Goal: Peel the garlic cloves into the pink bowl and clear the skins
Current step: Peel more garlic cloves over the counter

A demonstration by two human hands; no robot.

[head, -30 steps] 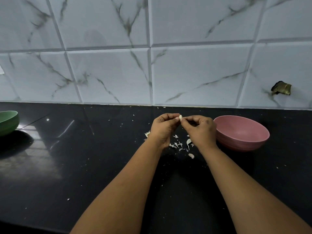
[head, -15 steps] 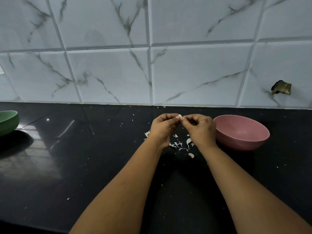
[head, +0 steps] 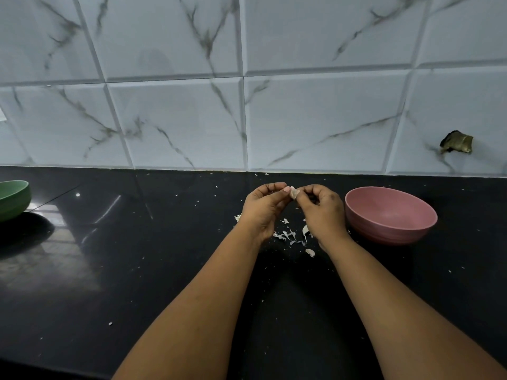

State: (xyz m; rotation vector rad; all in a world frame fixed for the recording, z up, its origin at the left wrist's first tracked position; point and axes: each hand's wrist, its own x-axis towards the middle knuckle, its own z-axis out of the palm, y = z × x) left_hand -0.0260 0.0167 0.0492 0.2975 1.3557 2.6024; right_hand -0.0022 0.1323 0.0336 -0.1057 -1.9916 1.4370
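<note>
Little has shifted over the last second: your hands stay raised together above the black counter (head: pixel 170 270), and the pale bit between them now shows a touch more, standing up as a small flap. Judged from that, a piece of skin is lifting off the garlic clove (head: pixel 293 192), so this clove is mid-peel, not ready to drop. Your left hand (head: pixel 263 208) has fingers curled, thumb and fingertip pinching the clove on its left side. Your right hand (head: pixel 322 211) pinches it from the right, fingers curled; whether it grips skin or flesh is too small to tell. The clove sits right between both sets of fingertips, touching each. Loose skins (head: pixel 290 235) lie scattered on the counter beneath and between your wrists. The pink bowl (head: pixel 391 215) stands just beside your right hand; nothing shows inside it.
</note>
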